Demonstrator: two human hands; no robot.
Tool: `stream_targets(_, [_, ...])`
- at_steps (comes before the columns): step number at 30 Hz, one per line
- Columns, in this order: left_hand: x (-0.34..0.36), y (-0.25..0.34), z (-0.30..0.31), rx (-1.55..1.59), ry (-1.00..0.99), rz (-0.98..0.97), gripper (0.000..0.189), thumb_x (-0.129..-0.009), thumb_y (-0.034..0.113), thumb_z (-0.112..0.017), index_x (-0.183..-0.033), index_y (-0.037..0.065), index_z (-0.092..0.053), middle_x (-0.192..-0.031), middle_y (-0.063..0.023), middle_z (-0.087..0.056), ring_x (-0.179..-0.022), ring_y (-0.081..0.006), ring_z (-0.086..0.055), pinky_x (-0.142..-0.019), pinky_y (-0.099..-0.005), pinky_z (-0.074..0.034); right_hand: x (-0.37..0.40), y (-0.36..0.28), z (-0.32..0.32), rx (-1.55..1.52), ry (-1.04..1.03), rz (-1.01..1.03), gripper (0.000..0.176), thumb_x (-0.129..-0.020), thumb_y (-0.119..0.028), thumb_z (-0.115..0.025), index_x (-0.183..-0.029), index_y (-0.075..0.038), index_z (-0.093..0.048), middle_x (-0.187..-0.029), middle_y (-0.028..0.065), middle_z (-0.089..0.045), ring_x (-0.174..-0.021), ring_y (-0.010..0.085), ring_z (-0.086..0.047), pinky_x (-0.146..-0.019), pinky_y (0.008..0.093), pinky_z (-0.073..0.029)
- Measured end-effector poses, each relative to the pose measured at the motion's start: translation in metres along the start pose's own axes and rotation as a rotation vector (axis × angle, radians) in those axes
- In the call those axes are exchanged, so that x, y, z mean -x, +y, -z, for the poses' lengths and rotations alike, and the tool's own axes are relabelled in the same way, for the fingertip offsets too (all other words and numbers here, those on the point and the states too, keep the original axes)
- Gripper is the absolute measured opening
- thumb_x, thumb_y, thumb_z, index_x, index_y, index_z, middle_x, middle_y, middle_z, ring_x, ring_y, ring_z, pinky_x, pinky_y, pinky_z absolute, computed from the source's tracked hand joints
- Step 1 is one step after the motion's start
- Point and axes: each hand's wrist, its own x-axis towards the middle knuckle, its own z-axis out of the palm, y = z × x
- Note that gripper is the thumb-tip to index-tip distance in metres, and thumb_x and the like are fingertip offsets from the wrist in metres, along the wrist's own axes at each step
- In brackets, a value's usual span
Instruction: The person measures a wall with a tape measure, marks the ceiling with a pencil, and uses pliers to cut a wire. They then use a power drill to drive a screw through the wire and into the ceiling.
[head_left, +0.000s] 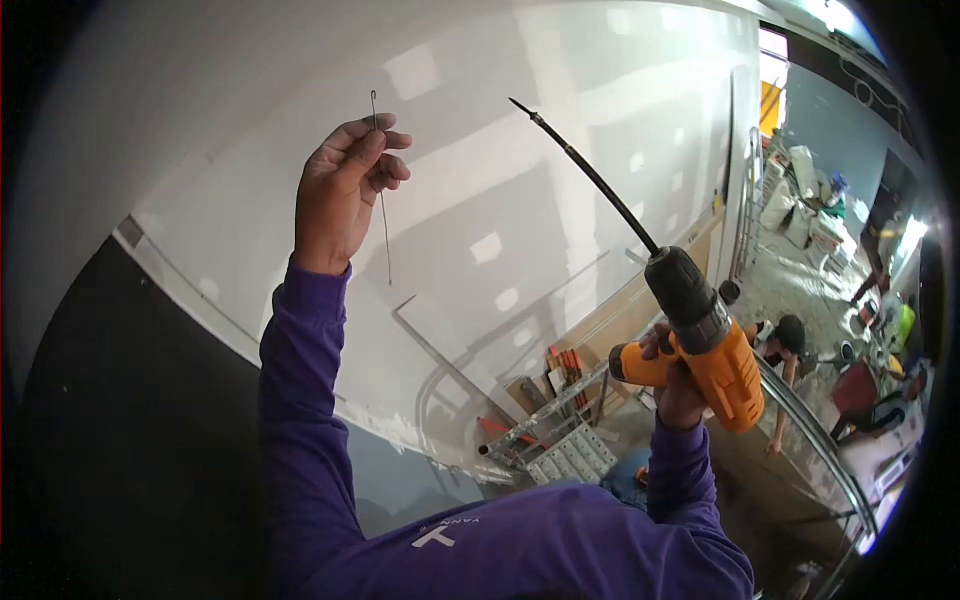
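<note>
My left hand (348, 180) is raised in front of the wall, its thumb and forefinger pinching a thin piece of wire (387, 235). A small hook bends the wire's top end, and the lower part hangs down past the palm. On the other side, my right hand (683, 393) grips an orange and black power drill (735, 375). From the drill's black chuck (682, 290) a long dark bit (598, 182) points up and to the left, with a narrow pointed tip. Bit and wire are well apart.
A drywall partition (480, 190) with patched joints spans the view. Below are metal scaffold rails (815, 440), a perforated step (572, 455) and leaning strips (565, 370). A person in a dark cap (788, 335) is below right. Bags and debris (815, 210) lie farther off.
</note>
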Motion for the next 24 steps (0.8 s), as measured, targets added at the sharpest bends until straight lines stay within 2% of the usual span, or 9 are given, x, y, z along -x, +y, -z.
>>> stream_targets(4, [-0.027,-0.002,-0.027,-0.16,-0.03,-0.21,0.025,-0.097,0.017,-0.061,-0.113,-0.001,-0.064,-0.093,-0.0105,-0.069,-0.067,-0.0111,-0.06,-0.065,-0.0241,-0.045,0.006,-0.002,0.005,0.139,0.047,0.082,0.036,-0.094,-0.027,-0.058,-0.115,0.002,-0.056,-0.093,0.0083,-0.06,-0.087,0.0191,-0.058,-0.091,0.0399,-0.045])
stream_targets(6, [-0.043,0.0,-0.034,-0.273,-0.009,-0.333,0.024,-0.096,0.017,-0.062,-0.112,0.0,-0.067,-0.092,-0.0097,-0.07,-0.067,-0.0097,-0.058,-0.064,-0.0234,-0.045,0.007,0.037,0.036,0.265,0.042,0.139,0.032,-0.094,-0.026,-0.058,-0.113,0.0,-0.057,-0.092,0.0077,-0.06,-0.09,0.0203,-0.058,-0.093,0.0401,-0.044])
stream_targets(7, [-0.052,0.003,-0.037,-0.327,0.011,-0.384,0.023,-0.096,0.017,-0.062,-0.111,0.0,-0.068,-0.092,-0.0091,-0.071,-0.067,-0.009,-0.058,-0.064,-0.0231,-0.045,0.003,0.039,0.037,0.349,0.067,0.112,0.031,-0.09,-0.025,-0.062,-0.111,-0.003,-0.06,-0.093,0.0084,-0.062,-0.091,0.0209,-0.06,-0.091,0.0389,-0.046])
stream_targets(9, [-0.07,0.006,-0.037,-0.407,0.032,-0.481,0.022,-0.096,0.016,-0.062,-0.111,0.0,-0.069,-0.091,-0.008,-0.071,-0.068,-0.0082,-0.056,-0.065,-0.0228,-0.044,-0.005,0.033,0.037,1.006,0.025,-0.206,0.029,-0.081,-0.023,-0.071,-0.105,-0.008,-0.066,-0.094,0.0099,-0.067,-0.092,0.022,-0.065,-0.086,0.0364,-0.051])
stream_targets(10, [-0.078,0.004,-0.034,-0.435,0.033,-0.521,0.022,-0.096,0.016,-0.062,-0.11,0.001,-0.069,-0.091,-0.0074,-0.072,-0.068,-0.008,-0.056,-0.065,-0.0229,-0.044,-0.018,0.031,0.031,1.297,-0.098,-0.428,0.029,-0.076,-0.022,-0.075,-0.102,-0.011,-0.069,-0.095,0.0107,-0.07,-0.093,0.0226,-0.067,-0.084,0.0351,-0.053])
stream_targets(12, [-0.087,0.004,-0.032,-0.467,0.057,-0.592,0.021,-0.096,0.015,-0.062,-0.11,0.0,-0.069,-0.09,-0.0066,-0.072,-0.068,-0.0079,-0.054,-0.065,-0.023,-0.045,-0.065,0.001,-0.012,1.138,-0.176,0.077,0.028,-0.077,-0.023,-0.075,-0.101,-0.01,-0.068,-0.095,0.0108,-0.071,-0.087,0.0268,-0.068,-0.081,0.0375,-0.054])
stream_targets(16, [-0.095,0.011,-0.029,-0.511,0.106,-0.679,0.022,-0.096,0.013,-0.063,-0.112,0.0,-0.068,-0.093,-0.0074,-0.072,-0.068,-0.0082,-0.052,-0.065,-0.0235,-0.045,-0.106,0.038,-0.029,0.642,-0.232,0.656,0.032,-0.082,-0.015,-0.072,-0.11,-0.005,-0.061,-0.095,0.0127,-0.07,-0.082,0.0302,-0.069,-0.078,0.0422,-0.054])
stream_targets(19, [-0.098,0.016,-0.031,-0.548,0.094,-0.696,0.023,-0.096,0.013,-0.062,-0.114,0.0,-0.067,-0.095,-0.0091,-0.072,-0.066,-0.0083,-0.051,-0.065,-0.0238,-0.045,-0.132,0.068,-0.038,0.552,-0.252,0.827,0.046,-0.084,-0.014,-0.071,-0.125,-0.005,-0.052,-0.099,0.0134,-0.071,-0.083,0.0303,-0.069,-0.078,0.0442,-0.054])
stream_targets(24, [-0.102,0.019,-0.034,-0.598,0.052,-0.737,0.024,-0.097,0.013,-0.061,-0.118,0.003,-0.066,-0.099,-0.0119,-0.072,-0.069,-0.0093,-0.056,-0.063,-0.0233,-0.045,-0.155,0.112,-0.04,0.484,-0.302,0.777,0.055,-0.083,-0.019,-0.073,-0.131,-0.008,-0.05,-0.102,0.0121,-0.071,-0.088,0.0302,-0.069,-0.086,0.0464,-0.05])
